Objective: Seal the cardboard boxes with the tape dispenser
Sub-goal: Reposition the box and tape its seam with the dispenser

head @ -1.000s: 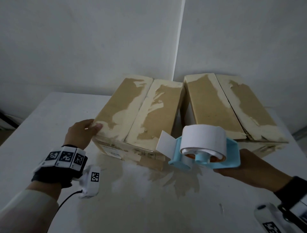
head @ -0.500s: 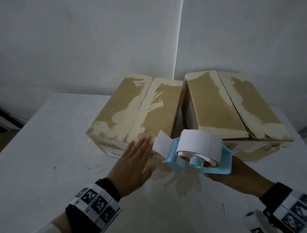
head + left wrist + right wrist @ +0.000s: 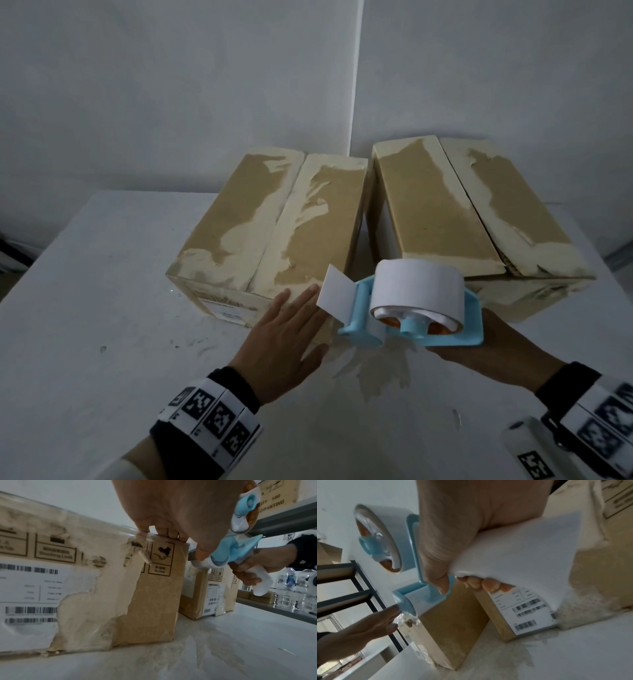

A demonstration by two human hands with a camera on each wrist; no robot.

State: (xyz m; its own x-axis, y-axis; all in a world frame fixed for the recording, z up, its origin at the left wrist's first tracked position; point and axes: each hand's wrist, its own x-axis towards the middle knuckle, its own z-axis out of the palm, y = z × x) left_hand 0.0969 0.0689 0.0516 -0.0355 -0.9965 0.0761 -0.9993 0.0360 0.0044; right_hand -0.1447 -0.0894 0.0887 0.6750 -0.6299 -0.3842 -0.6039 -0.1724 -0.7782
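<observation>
White walls meet in a corner at the top centre of the head view; below it a white table [image 3: 102,291] carries two cardboard boxes side by side, flaps down, seams untaped.

Left box [image 3: 274,226]: mid-frame, top skin torn in pale patches. Right box [image 3: 472,212]: just beside it, upper right of centre, a narrow gap between them.

Right hand [image 3: 486,346]: fingers wrapped round the white handle of the tape dispenser [image 3: 414,308], lower right of centre, held off the table near the front right corner of the left box. White roll mounted; a loose tab of tape sticks out toward the left.

Left hand [image 3: 284,346]: flat, fingers straight, gripping nothing. Fingertips [image 3: 144,530] touch the top front edge of the left box in the left wrist view.

Handling, judged: dispenser light and rigid, best held by the handle as now. Tape tab limp and sticky, likely to fold on itself. Flaps stiff but springy, so they need pressing down beside the seam. Torn surface may bond poorly.

Change from a second ago: left hand was curled on the left box's front left corner; it now lies flat by the front right corner. Dispenser barely moved.
</observation>
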